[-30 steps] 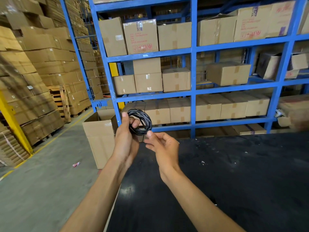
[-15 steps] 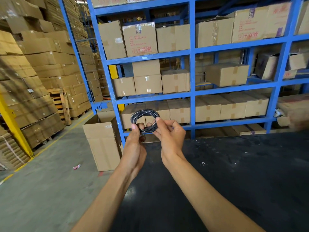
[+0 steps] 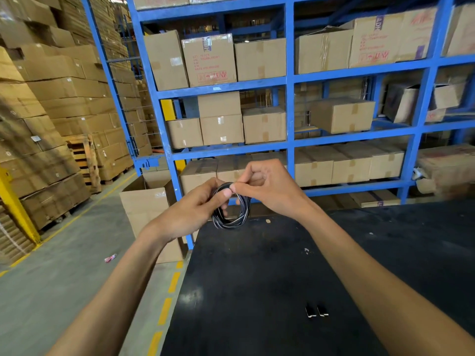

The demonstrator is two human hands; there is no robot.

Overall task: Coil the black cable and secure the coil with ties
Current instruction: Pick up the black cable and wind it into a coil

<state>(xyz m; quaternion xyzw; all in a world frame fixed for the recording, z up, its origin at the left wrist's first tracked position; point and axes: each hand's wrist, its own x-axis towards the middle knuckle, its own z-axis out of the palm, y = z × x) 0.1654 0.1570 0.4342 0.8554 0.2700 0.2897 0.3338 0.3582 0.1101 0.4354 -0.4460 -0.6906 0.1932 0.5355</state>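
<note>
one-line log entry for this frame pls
stage: securing coil | left hand: holds coiled black cable | right hand: pinching coil top | tie: not discernible | coil: above black table

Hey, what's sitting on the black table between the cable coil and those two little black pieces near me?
Nothing much: in the head view the black table is bare between the cable coil and the two black pieces, apart from tiny specks.

The cable (image 3: 232, 214) at frame centre is looking like glossy black plastic. The table (image 3: 282, 291) at lower right is showing a matt black, scuffed surface. Boxes (image 3: 264, 124) are looking like plain brown cardboard; the rack (image 3: 290, 98) is showing blue-painted metal.
</note>
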